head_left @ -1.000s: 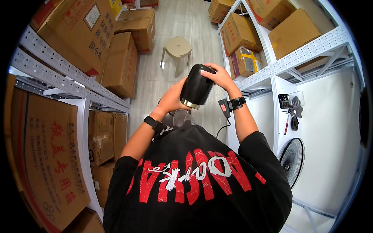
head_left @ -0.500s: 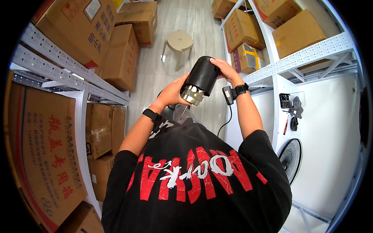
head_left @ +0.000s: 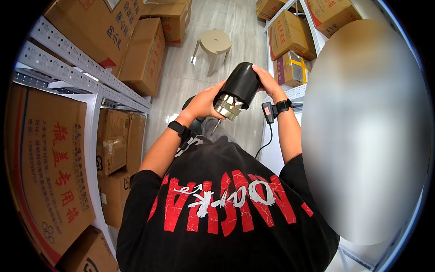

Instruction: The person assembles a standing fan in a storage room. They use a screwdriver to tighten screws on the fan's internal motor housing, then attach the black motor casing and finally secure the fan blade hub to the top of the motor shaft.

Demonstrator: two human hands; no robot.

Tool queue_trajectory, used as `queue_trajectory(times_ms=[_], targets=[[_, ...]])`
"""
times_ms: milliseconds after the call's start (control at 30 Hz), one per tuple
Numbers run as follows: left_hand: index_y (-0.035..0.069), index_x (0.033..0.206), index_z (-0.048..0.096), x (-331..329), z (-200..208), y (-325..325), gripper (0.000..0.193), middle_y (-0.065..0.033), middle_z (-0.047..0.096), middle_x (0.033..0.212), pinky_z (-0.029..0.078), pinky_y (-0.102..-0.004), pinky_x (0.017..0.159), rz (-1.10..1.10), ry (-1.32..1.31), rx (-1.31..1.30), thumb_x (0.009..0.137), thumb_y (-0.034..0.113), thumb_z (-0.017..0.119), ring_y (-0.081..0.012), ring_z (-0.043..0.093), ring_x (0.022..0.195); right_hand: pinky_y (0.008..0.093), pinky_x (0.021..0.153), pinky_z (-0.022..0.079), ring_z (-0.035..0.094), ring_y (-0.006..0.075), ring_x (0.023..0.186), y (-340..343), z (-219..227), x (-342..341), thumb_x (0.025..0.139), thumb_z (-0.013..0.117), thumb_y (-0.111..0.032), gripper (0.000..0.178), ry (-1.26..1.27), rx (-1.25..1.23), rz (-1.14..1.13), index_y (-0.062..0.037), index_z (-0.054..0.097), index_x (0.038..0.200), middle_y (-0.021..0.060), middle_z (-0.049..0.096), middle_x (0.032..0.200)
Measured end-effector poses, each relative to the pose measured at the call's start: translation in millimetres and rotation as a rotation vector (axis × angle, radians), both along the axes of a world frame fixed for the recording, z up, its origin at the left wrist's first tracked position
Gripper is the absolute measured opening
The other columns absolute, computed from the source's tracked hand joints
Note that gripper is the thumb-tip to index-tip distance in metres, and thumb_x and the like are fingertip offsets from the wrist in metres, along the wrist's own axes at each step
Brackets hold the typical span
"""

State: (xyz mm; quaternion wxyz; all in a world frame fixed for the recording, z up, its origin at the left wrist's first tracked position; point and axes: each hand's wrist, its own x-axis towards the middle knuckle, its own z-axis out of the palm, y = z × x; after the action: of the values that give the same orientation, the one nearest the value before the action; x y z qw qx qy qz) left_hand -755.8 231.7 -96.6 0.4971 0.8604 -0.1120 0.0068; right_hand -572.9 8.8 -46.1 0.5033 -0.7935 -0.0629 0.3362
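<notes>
In front of my body, a black rounded motor housing (head_left: 243,82) is tilted, its open end facing down toward me. From that end protrudes a silver fan motor (head_left: 227,109), partly inside the housing, with a thin metal shaft (head_left: 216,126) pointing toward my lap. My left hand (head_left: 203,105) is closed around the left side, where housing and motor meet; its thumb lies along the motor's lower edge. At the upper right, my right hand (head_left: 268,83) grips the closed end of the housing, with some fingers hidden behind it.
A beige stool (head_left: 215,41) stands on the grey floor ahead. Metal shelving (head_left: 63,75) with cardboard boxes (head_left: 54,158) runs along my left. More boxes (head_left: 292,36) sit on the right shelf, much of which a blurred oval hides. A cable hangs from my right wrist strap (head_left: 283,105).
The view has shifted slightly, and a blur now covers the right shelf. Both hands keep their hold on the housing and motor, with little visible movement between the two parts.
</notes>
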Motion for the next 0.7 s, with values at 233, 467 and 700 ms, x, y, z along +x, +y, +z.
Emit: queue_trajectory(times_ms=[233, 467, 700], targets=[[0.007, 0.157, 0.017, 2.1, -2.5, 0.9, 0.134, -0.0218, 0.046, 0.148, 0.04, -0.0433, 0.112, -0.029, 0.02, -0.056, 0.053, 0.032, 0.098, -0.0382, 0.047, 0.135, 0.039, 0.076, 0.057, 0.065, 0.0214, 0.099, -3.1, -6.4, 10.7, 0.091, 0.054, -0.066, 0.07, -0.032, 0.02, 0.011, -0.0081, 0.06, 0.13, 0.01, 0.064, 0.116], [0.007, 0.159, 0.01, 3.3, 1.2, -1.6, 0.14, -0.0216, 0.041, 0.152, 0.036, -0.0413, 0.115, -0.024, 0.087, -0.172, 0.053, 0.03, 0.099, -0.0344, 0.043, 0.14, 0.0412, 0.085, 0.053, 0.06, 0.0231, 0.109, 19.4, 10.4, 21.2, 0.09, 0.055, -0.066, 0.068, -0.027, -0.022, 0.172, -0.0139, 0.058, 0.135, 0.0086, 0.062, 0.123], [0.006, 0.158, 0.012, -0.8, -2.2, -9.8, 0.142, -0.0199, 0.05, 0.144, 0.04, -0.0423, 0.112, 0.033, 0.021, -0.142, 0.048, 0.024, 0.1, -0.035, 0.051, 0.131, 0.0371, 0.089, 0.049, 0.058, 0.0193, 0.108, 23.7, 6.5, 4.8, 0.088, 0.065, -0.06, 0.066, -0.005, 0.11, 0.171, -0.0127, 0.059, 0.134, 0.0072, 0.062, 0.119]])
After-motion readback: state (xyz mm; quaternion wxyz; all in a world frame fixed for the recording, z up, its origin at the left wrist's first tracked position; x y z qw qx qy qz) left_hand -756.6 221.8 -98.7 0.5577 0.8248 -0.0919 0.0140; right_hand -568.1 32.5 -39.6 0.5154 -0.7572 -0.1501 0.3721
